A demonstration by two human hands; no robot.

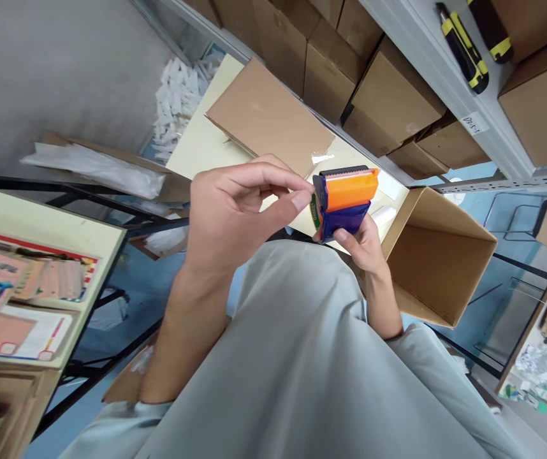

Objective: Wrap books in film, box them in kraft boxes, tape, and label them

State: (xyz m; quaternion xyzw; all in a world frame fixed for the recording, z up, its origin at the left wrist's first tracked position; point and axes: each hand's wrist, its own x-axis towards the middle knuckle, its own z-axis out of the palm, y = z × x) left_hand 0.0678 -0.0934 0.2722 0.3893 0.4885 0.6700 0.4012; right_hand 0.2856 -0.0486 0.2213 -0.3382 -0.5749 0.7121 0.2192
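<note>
My right hand (365,245) is wrapped round an orange and dark blue tape dispenser (349,196), held up in front of my body. A dark toothed edge runs along the dispenser's top. My left hand (235,213) is closed in a pinch, thumb against forefinger, right at the dispenser's left side. Whatever lies between those fingertips is too small to make out. Behind the hands, a flat-topped brown cardboard piece (273,111) rests on the pale yellow table (201,143).
An open cardboard box (440,268) stands at the right. Shelving above holds brown boxes (393,92) and yellow-black utility knives (465,48). White strips (175,105) are heaped behind the table. Left, another table (111,223) carries printed cards (39,274).
</note>
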